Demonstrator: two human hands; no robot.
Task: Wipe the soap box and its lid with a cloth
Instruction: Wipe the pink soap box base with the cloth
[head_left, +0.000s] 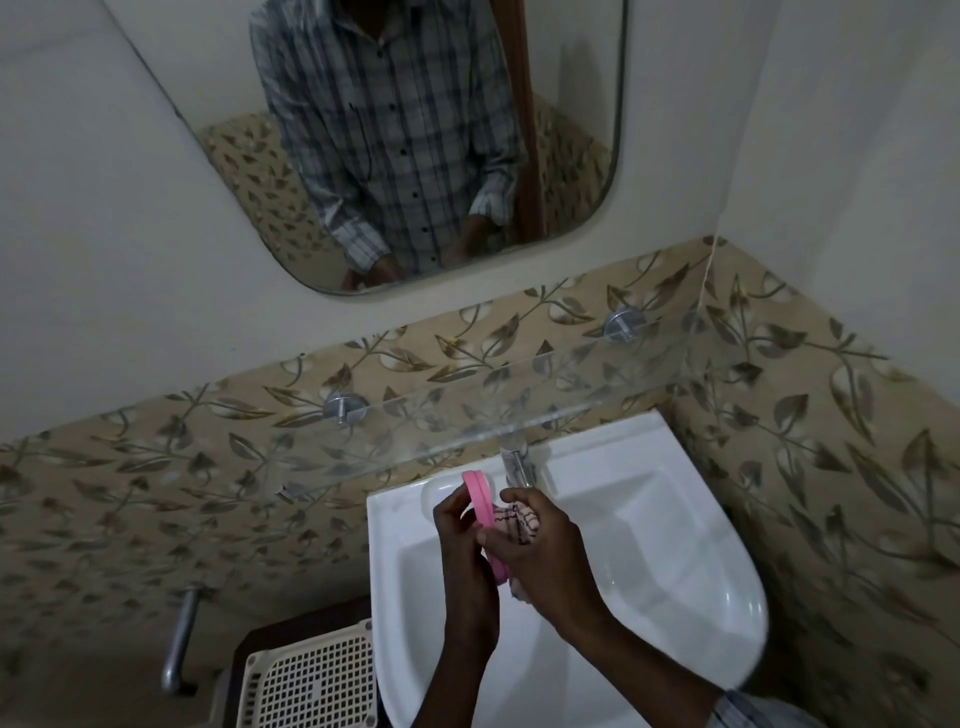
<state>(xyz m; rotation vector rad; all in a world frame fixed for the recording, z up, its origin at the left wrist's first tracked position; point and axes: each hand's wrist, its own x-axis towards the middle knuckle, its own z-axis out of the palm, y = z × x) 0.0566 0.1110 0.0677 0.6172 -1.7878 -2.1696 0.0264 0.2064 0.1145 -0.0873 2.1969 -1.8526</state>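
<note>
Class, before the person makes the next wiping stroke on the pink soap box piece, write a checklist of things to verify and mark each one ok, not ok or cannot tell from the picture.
1. Left hand holds the pink soap box piece firmly: ok, fingers grip its edge.
2. Right hand holds the cloth: ok, bunched in the fingers.
3. Cloth touches the pink piece: ok, pressed against its face.
4. Work is over the sink, so a dropped piece lands in the basin: ok.
5. Whether this piece is the box or the lid: cannot tell.
6. The other half is within reach: cannot tell, not in view.
</note>
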